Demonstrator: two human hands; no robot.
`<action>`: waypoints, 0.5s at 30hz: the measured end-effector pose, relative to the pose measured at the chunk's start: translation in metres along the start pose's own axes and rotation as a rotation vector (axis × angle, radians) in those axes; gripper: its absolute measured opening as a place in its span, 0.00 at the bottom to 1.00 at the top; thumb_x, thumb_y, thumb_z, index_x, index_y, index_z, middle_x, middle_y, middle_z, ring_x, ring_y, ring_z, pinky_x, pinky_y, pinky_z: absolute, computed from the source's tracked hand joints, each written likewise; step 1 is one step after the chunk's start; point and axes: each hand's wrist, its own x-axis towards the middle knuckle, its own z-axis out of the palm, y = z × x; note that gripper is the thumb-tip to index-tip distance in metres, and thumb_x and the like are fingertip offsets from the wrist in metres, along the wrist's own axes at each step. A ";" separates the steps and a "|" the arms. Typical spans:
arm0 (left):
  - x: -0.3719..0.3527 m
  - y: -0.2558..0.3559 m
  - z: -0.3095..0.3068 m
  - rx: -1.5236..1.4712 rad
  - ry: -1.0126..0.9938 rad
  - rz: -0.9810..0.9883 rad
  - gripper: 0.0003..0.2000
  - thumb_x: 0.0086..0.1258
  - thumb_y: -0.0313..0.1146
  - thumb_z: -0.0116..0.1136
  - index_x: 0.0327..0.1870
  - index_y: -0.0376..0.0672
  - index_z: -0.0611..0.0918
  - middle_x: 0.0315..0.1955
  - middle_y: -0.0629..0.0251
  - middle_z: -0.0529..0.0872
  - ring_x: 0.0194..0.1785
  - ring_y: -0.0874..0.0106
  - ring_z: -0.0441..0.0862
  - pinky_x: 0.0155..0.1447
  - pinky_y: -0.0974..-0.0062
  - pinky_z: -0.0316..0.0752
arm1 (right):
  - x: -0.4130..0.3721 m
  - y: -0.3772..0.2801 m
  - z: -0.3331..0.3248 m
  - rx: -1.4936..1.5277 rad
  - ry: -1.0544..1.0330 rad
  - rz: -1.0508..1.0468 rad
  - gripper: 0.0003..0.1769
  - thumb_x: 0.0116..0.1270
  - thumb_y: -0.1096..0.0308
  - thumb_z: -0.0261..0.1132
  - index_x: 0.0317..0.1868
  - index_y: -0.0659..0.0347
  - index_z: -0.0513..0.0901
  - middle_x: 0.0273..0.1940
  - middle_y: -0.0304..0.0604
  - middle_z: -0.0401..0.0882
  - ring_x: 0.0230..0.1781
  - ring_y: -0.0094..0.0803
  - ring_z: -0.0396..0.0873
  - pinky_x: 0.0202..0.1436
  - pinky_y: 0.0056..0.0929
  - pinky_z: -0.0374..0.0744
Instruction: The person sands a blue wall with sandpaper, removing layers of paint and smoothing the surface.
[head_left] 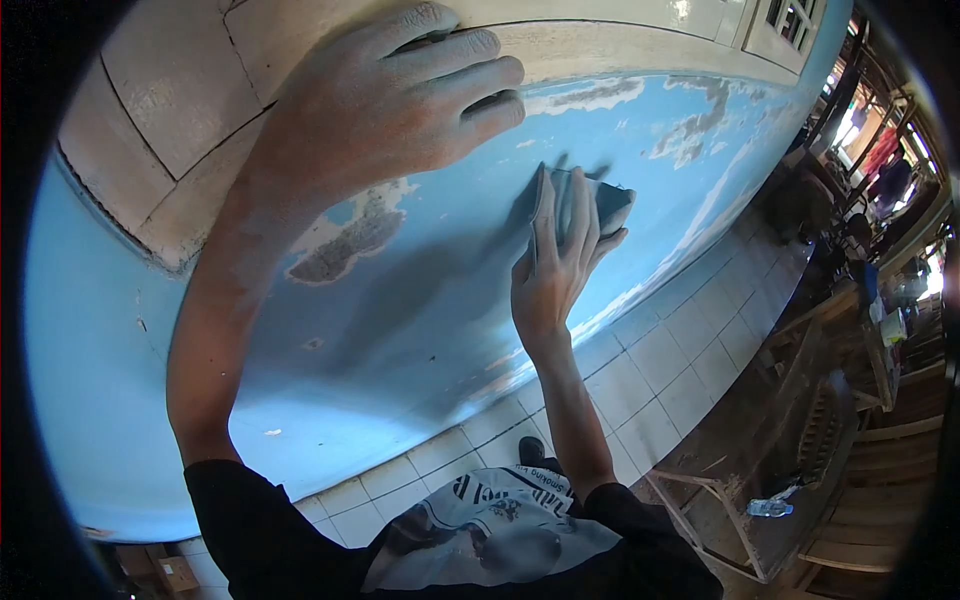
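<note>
Head view, left hand (390,110): lying open and flat, bracing the body on wooden frame (620,45).
Right hand (555,270): clamping sanding pad (612,205), pressing it flat against peeling blue wall (430,330).

Dark grey sandpaper pad (612,205), pressed flat against peeling blue wall (420,330)

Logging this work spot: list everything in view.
wall: one, blue with peeling patches, ahead
window frame: one, cream, above the wall
floor tiles: many, white, below the wall
wooden furniture: several pieces, brown, right
bottle: one, clear plastic, lower right among the furniture
cardboard box: one, brown, lower left
sanding pad: one, dark grey, against the wall
left hand: one, dusty, flat on the window frame
right hand: one, grips the sanding pad
</note>
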 end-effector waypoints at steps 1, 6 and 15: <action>0.001 0.001 -0.001 0.016 -0.007 0.004 0.14 0.52 0.33 0.68 0.42 0.55 0.84 0.46 0.77 0.83 0.54 0.77 0.77 0.63 0.74 0.69 | -0.009 0.001 0.001 -0.019 -0.026 -0.003 0.46 0.47 0.90 0.55 0.69 0.45 0.68 0.72 0.50 0.55 0.73 0.48 0.54 0.68 0.77 0.37; 0.003 0.001 -0.003 0.019 0.001 -0.007 0.13 0.52 0.34 0.67 0.40 0.54 0.84 0.44 0.77 0.82 0.52 0.77 0.77 0.61 0.75 0.70 | -0.005 -0.002 -0.002 -0.010 -0.028 -0.016 0.46 0.47 0.89 0.56 0.69 0.45 0.68 0.72 0.49 0.56 0.73 0.48 0.55 0.68 0.77 0.37; -0.002 0.000 -0.001 -0.011 -0.015 -0.018 0.15 0.52 0.34 0.68 0.43 0.56 0.84 0.47 0.78 0.82 0.54 0.77 0.77 0.65 0.75 0.68 | -0.003 -0.003 -0.003 0.018 -0.006 -0.038 0.47 0.47 0.87 0.62 0.69 0.43 0.67 0.73 0.44 0.56 0.72 0.42 0.57 0.66 0.80 0.35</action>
